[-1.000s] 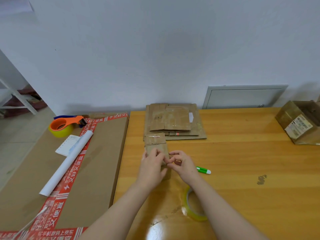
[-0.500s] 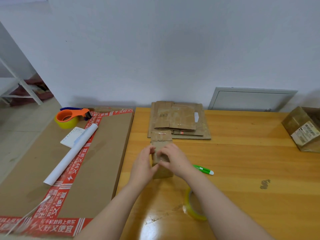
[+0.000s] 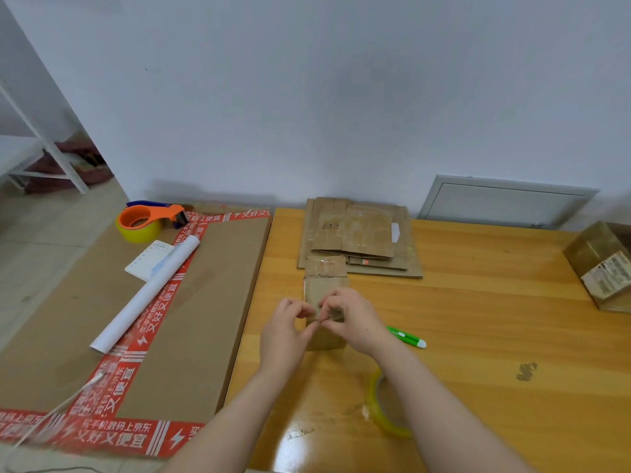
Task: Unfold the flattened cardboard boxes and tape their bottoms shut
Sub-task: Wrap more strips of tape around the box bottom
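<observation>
A small brown cardboard box (image 3: 323, 285) lies on the wooden table (image 3: 478, 336) in front of me, one flap spread toward the wall. My left hand (image 3: 286, 332) and my right hand (image 3: 351, 319) meet over its near half, fingertips curled and pinching at the cardboard between them. What exactly they pinch is hidden by the fingers. A stack of flattened cardboard boxes (image 3: 358, 237) lies behind it by the wall. A roll of clear yellowish tape (image 3: 382, 414) lies flat near my right forearm.
A green and white cutter (image 3: 406, 337) lies right of my hands. An assembled box with a label (image 3: 604, 264) stands at far right. On the left, a big flat carton (image 3: 191, 319) carries an orange tape dispenser (image 3: 146, 221), a white paper roll (image 3: 146, 295) and a notepad (image 3: 150, 259).
Both hands drew back from gripping the box's sides and top and now meet fingertip to fingertip over its near half. The box stays in place.
</observation>
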